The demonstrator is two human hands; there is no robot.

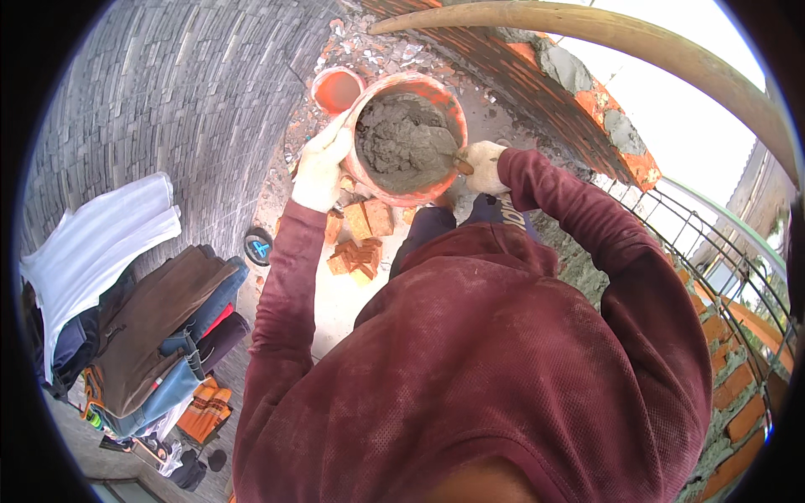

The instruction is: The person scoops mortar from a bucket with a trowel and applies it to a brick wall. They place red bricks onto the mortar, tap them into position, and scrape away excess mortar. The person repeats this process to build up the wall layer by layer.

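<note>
An orange bucket (459, 113) stands in front of me, with wet grey mortar (394, 138) inside it. My left hand (319, 170), in a pale work glove, grips the bucket's left side near the rim. On the other side my right hand (484, 168), gloved too, is closed around the wooden handle of a trowel (463, 165). The trowel's blade lies in the mortar at the bucket's right, coated grey, so its outline is hard to make out.
A smaller orange bucket (338, 90) touches the big one at its far left. Broken bricks (360, 220) and rubble (390, 52) lie on the ground. Clothes (159, 323) hang at the left by a grey tiled wall (193, 92). A brick wall (734, 390) and metal mesh (704, 243) stand at the right.
</note>
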